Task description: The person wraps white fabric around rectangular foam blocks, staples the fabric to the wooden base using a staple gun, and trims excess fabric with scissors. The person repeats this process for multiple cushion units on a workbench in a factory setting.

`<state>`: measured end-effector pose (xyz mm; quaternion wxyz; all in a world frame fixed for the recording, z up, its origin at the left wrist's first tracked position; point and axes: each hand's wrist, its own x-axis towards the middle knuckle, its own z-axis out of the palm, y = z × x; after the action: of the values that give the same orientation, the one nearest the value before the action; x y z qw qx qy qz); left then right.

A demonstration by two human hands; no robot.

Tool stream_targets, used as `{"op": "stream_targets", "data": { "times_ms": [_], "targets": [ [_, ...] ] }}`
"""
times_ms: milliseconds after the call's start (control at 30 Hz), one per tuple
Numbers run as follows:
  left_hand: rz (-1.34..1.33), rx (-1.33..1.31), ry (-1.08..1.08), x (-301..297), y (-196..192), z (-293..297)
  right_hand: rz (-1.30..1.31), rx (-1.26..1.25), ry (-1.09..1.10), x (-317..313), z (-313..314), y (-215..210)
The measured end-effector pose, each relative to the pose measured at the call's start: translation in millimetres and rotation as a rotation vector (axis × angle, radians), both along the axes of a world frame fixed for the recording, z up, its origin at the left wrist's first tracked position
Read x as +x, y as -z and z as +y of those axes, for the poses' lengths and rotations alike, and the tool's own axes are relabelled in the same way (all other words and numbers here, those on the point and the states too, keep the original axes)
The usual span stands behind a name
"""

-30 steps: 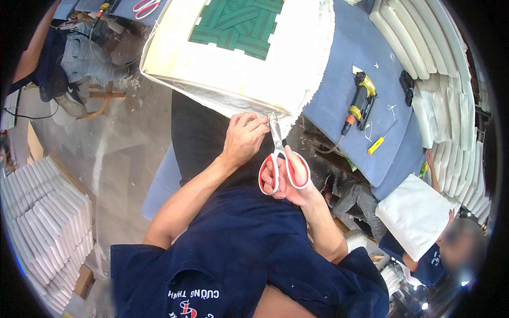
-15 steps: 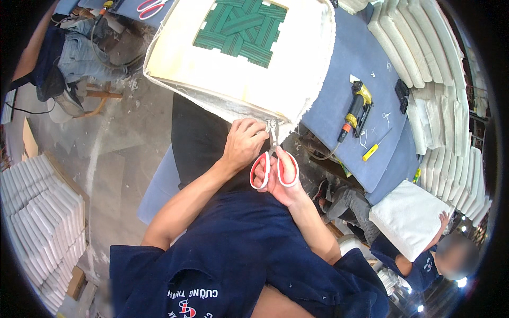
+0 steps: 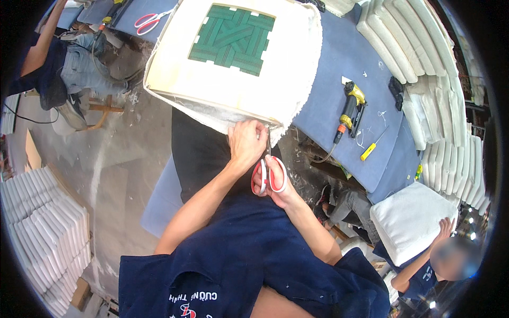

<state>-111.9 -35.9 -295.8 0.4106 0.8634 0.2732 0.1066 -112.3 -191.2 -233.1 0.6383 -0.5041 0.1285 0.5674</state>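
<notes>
A seat cushion panel (image 3: 169, 66), a pale board with white fabric folded round its edge, lies face down before me. Green woven webbing (image 3: 233, 40) crosses the opening in its middle. At the near right corner, my left hand (image 3: 247, 143) is closed on the loose fabric edge (image 3: 212, 119) with its fingertips together. My right hand (image 3: 278, 191) holds scissors (image 3: 279, 180) by their red-and-white handles, thumb through one loop. Their blades point away from me, right beside the left fingertips at the fabric; the tips are hard to make out.
On the blue table (image 3: 328, 63) to the right lie a yellow-black staple gun (image 3: 352, 108) with a hose and a yellow-handled pointed tool (image 3: 374, 146). Another pair of scissors (image 3: 151, 22) lies far left. Stacked white cushions (image 3: 47, 233) stand both sides. A co-worker holds a white cushion (image 3: 411, 220).
The scissor handles have drawn closer together and moved a little left with my right hand. The panel appears shifted slightly left and nearer. My left hand still grips the fabric edge.
</notes>
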Motion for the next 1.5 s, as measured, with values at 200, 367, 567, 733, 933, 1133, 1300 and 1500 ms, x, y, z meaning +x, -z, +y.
{"op": "stream_targets", "data": {
  "times_ms": [200,367,567,733,933,1133,1300,1500],
  "targets": [
    [0.103,-0.065,0.014,3.1,-1.8,1.5,0.016,-0.047,-0.043,2.7,0.5,-3.2],
    [0.072,-0.027,0.039,0.0,2.3,3.4,0.121,-0.027,-0.057,13.0,1.0,-0.3],
    [0.019,0.007,0.053,-2.9,2.9,2.9,-0.05,-0.007,-0.053,5.0,-5.7,17.8],
    [-0.015,0.041,0.074,-4.2,5.2,3.1,0.005,-0.004,-0.031,3.9,-3.7,11.9],
    [-0.02,0.047,0.091,-4.7,2.5,2.9,-0.091,-0.002,-0.013,9.7,1.6,26.1],
    [0.019,0.002,0.133,-6.9,0.4,10.8,-0.222,-0.111,-0.094,12.0,-7.8,22.7],
    [-0.332,-0.023,0.132,-37.1,-19.4,28.0,-0.262,-0.073,-0.199,14.3,-27.7,0.6],
    [-0.325,-0.191,-0.127,-117.3,-48.4,75.1,-0.42,-0.074,-0.217,35.3,-61.0,-25.4]
  ]
}}
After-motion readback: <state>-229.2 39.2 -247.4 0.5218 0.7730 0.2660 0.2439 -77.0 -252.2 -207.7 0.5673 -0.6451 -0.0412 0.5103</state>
